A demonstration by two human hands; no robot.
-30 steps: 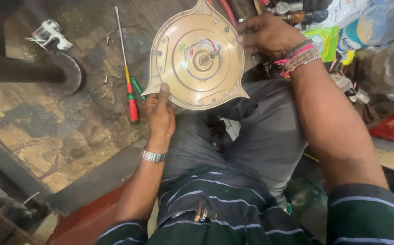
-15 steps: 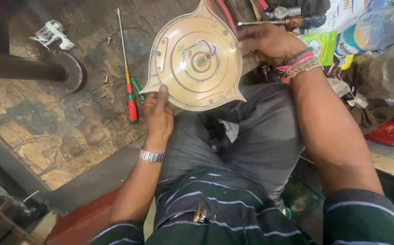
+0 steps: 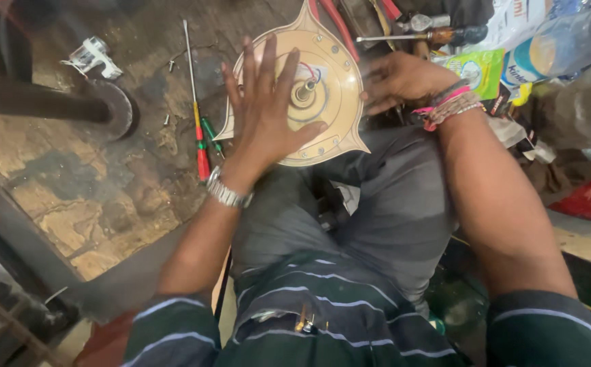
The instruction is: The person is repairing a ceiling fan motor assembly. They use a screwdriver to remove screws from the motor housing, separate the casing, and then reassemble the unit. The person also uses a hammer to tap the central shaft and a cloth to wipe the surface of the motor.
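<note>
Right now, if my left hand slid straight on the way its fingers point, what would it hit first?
The left hand lies flat on the gold fan housing, fingers pointing up the picture. Going straight on, it would leave the housing's top edge and reach bare stone floor. The way looks free, though depth is unclear.

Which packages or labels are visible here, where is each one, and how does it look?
Green packet: top right, just beyond the right hand; flat, bright green and yellow with a round picture.
Plastic bottle: top right corner, lying on its side; clear, with a blue and white label.
White bag: top edge, behind the bottle; white with printing, partly hidden.
</note>
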